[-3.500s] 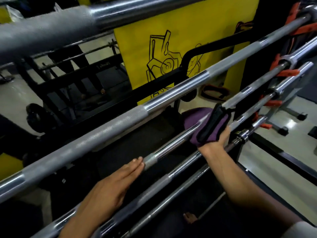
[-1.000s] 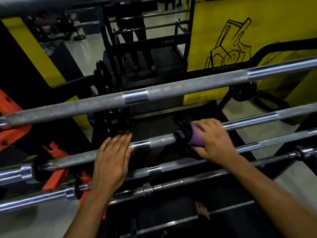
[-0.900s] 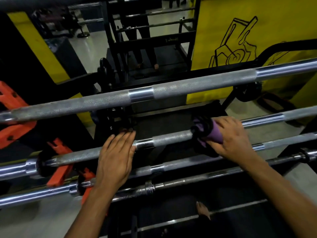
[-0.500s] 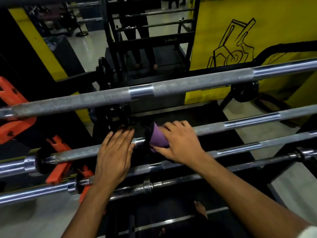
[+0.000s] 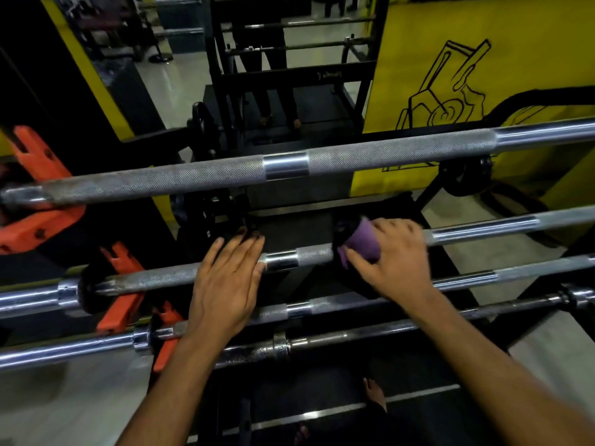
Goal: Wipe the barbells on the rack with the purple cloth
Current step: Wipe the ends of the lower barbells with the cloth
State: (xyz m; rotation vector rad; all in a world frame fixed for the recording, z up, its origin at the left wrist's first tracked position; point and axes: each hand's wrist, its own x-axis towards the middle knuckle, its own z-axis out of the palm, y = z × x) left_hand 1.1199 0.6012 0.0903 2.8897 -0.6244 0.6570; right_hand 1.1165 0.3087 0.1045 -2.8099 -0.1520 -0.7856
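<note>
Several steel barbells lie across the rack, one above another. My right hand (image 5: 391, 262) grips the purple cloth (image 5: 362, 239), wrapped round the second barbell (image 5: 309, 254) right of its smooth centre ring. My left hand (image 5: 227, 284) rests flat on the same bar's knurled part, fingers straight, just left of that ring. The top barbell (image 5: 286, 164) runs above both hands. A third barbell (image 5: 467, 278) and a fourth, darker barbell (image 5: 322, 341) pass under my forearms.
Orange rack hooks (image 5: 42, 201) hold the bar ends at the left. A yellow wall panel with a black drawing (image 5: 483, 59) stands behind at the right. A black rack (image 5: 289, 75) stands further back. My bare foot (image 5: 373, 394) shows on the floor below.
In the last half second my right hand slid the cloth to the right along the second barbell, away from my left hand. The left hand stayed in place on the bar.
</note>
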